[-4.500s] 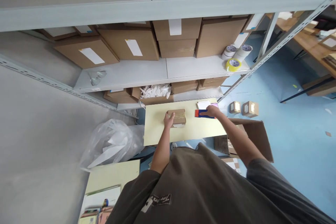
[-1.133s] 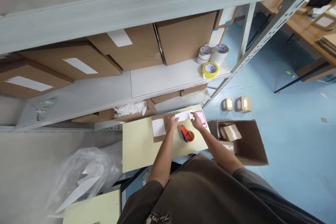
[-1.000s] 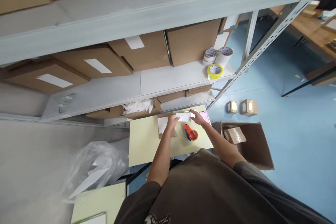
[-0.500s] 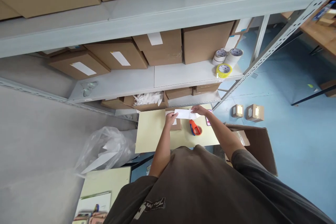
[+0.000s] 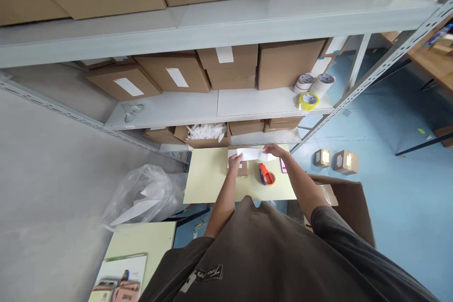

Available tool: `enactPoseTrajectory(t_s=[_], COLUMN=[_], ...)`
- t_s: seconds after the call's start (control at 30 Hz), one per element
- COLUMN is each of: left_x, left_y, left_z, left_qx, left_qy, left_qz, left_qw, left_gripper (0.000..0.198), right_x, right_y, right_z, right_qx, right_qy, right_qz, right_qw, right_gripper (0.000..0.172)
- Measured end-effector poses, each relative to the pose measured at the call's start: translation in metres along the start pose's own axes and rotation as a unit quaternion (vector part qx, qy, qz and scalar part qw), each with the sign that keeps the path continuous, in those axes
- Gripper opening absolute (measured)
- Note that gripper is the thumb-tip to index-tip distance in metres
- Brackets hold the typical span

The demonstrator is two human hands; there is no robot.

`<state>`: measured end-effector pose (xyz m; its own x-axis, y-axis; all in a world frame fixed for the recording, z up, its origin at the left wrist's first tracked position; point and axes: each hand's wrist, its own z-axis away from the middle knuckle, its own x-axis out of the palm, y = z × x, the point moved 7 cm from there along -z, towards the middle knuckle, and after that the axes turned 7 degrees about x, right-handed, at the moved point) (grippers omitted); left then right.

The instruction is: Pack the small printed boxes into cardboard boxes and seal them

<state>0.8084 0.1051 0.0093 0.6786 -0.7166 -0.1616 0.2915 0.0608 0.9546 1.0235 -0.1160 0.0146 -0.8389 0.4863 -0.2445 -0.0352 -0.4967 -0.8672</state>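
A white paper label is stretched between my two hands above the pale yellow table. My left hand pinches its left end, over a small cardboard box that bears a white patch. At the other end, my right hand has its fingers closed on the label, where a whitish flap hangs below them. Just beneath the right hand lies an orange and blue tape dispenser. A phone with a pink screen is partly covered by my right forearm.
Shelves with cardboard boxes stand in front, holding tape rolls at the right. A clear plastic bag sits left of the table. An open carton and two small boxes are on the right. A second table is lower left.
The view has shifted a little, so the shelves appear further right and lower. Both hands still hold the label, and its flap at the right hand has changed shape slightly.
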Motion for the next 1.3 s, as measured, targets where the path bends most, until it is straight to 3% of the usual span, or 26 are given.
enactPoseTrajectory(t_s=[0.07,0.17,0.3,0.37,0.47,0.63,0.73,0.97,1.13,1.3], left_x=[-0.026,-0.051,-0.058,-0.051,-0.045,-0.052,-0.059,-0.108,-0.145,-0.144], left_y=[-0.002,-0.002,-0.005,-0.009,-0.015,-0.018,-0.014,-0.029,-0.026,-0.003], left_z=[-0.003,-0.006,0.005,0.013,0.024,0.035,0.037,0.04,0.033,0.03], left_qx=[-0.013,-0.001,0.005,-0.002,-0.022,-0.036,-0.023,-0.089,-0.069,-0.026], left_qy=[0.049,0.038,0.059,0.051,0.022,-0.027,-0.045,-0.043,-0.051,-0.065], left_qz=[0.039,0.041,0.076,0.1,0.133,0.164,0.18,0.195,0.196,0.196], left_qw=[0.998,0.998,0.995,0.994,0.991,0.986,0.982,0.976,0.977,0.978], left_gripper=[0.056,0.056,0.056,0.055,0.051,0.044,0.047,0.053,0.053,0.058], right_x=[-0.019,-0.039,-0.032,-0.015,0.034,0.146,0.191,0.229,0.253,0.259], right_y=[0.004,0.005,-0.004,-0.008,-0.015,-0.04,-0.062,-0.104,-0.11,-0.094], right_z=[0.005,0.007,0.008,0.015,0.035,0.049,0.042,0.018,0.022,0.05], right_qx=[0.003,0.005,0.012,0.026,0.009,-0.036,-0.045,-0.061,-0.052,0.006], right_qy=[0.043,0.082,0.168,0.233,0.284,0.175,0.133,0.176,0.175,0.121], right_qz=[0.002,0.012,0.038,0.054,0.048,-0.011,-0.012,0.022,-0.038,-0.169], right_qw=[0.999,0.997,0.985,0.971,0.958,0.984,0.99,0.982,0.982,0.978], right_gripper=[0.054,0.05,0.044,0.051,0.049,0.041,0.042,0.029,0.028,0.034])
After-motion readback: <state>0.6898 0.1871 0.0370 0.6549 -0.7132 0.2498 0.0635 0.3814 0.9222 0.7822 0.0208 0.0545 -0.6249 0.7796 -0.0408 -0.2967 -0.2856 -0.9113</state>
